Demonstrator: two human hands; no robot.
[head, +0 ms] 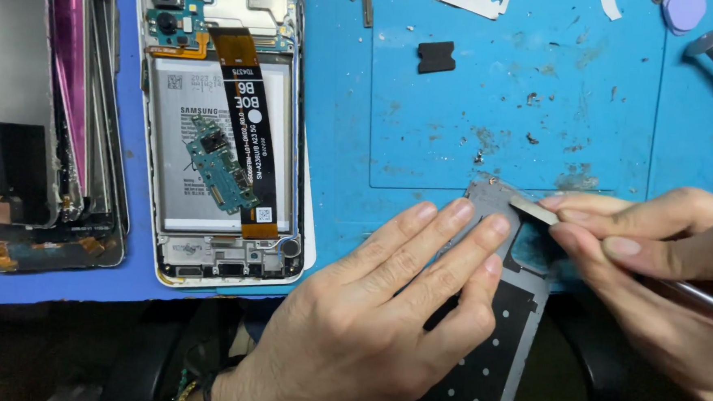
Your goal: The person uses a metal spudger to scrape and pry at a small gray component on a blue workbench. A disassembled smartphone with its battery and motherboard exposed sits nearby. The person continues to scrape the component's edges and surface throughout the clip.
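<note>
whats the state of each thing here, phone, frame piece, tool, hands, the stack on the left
phone: back off, battery and flex cable exposed, lying flat on blue mat
grey frame piece: pinned under the left hand
flat metal tool: gripped in the right hand, tip on the frame piece's top edge
stack of screens: piled on the left, untouched
small black pad: loose on mat

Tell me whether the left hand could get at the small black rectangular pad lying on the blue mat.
Probably yes. The small black rectangular pad lies uncovered on the blue mat, with bare mat between it and the left hand; that hand would first have to leave the grey metal plate.
</note>
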